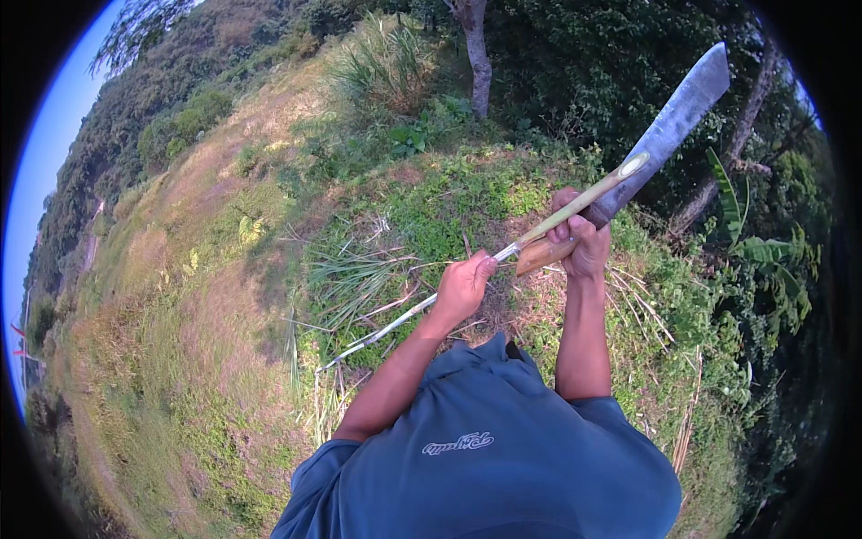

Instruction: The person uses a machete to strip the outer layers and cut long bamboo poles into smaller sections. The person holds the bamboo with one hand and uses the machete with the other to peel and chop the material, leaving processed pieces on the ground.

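Note:
My left hand is closed around a long, pale green-white cane stalk. The stalk's thin lower part runs down to the left past my left forearm, and its upper end has a slanted, pale cut face. My right hand grips a machete near where its wooden handle meets the blade. The broad grey blade points up and to the right. The stalk crosses over the blade's base and passes by the fingers of my right hand; whether they also grip it is hard to tell.
Cut long green leaves and dry stalks lie on the grass ahead. A tree trunk stands at the back, with a leaning trunk and broad-leaved plants at right. A dry grassy slope spreads out to the left.

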Demonstrator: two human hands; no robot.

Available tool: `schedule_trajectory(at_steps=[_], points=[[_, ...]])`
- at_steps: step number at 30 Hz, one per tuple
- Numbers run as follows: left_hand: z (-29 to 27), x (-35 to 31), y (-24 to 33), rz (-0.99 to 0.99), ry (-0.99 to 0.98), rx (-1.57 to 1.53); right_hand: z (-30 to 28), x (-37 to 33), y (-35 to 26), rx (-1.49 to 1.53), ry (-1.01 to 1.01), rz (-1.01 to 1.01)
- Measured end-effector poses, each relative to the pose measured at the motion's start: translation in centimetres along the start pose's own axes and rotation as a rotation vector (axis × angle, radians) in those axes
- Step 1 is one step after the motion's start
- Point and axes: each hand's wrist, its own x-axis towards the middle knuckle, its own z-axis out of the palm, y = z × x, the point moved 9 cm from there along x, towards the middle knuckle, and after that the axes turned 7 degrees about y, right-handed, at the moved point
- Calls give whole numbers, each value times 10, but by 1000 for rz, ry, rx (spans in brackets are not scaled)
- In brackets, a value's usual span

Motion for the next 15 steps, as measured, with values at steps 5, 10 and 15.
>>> schedule_trajectory(at_steps=[5, 10, 15], points=[[24, 2, -8, -44, -145, -38, -26, 3, -5, -65, 58, 32], [36, -2, -27, -59, -232, -174, -44, 2, -3, -187, 91, 52], [41, -4, -41, -131, -308, -149, -52, 1, -4, -373, 157, 105]])
